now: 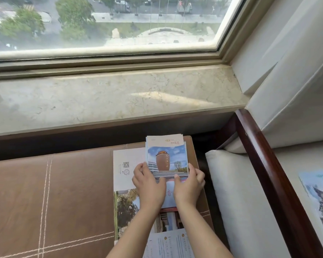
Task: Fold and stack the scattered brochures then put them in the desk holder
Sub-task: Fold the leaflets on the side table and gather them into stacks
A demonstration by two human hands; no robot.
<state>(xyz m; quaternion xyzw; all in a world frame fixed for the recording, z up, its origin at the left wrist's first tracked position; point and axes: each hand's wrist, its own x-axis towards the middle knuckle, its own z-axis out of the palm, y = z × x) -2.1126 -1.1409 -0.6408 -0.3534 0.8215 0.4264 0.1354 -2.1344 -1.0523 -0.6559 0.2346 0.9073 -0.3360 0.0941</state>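
Nearest the camera, a printed sheet [168, 243] lay at the bottom edge, partly under the forearms. Above it the left hand [149, 185] and right hand [189, 185] pinched the near corners of a small stack of folded brochures [167, 157], thumbs on top and the other fingers tucked beneath. The stack rested on one large unfolded brochure [126, 183] spread over the brown leather desk [54, 192]. To do this well, the edges probably needed tapping square before anything was lifted. I counted one stack, one open brochure, one sheet, and one more brochure [319, 198] lying well apart on the cushion at right. Beyond ran the marble windowsill [110, 97]. No desk holder was visible.
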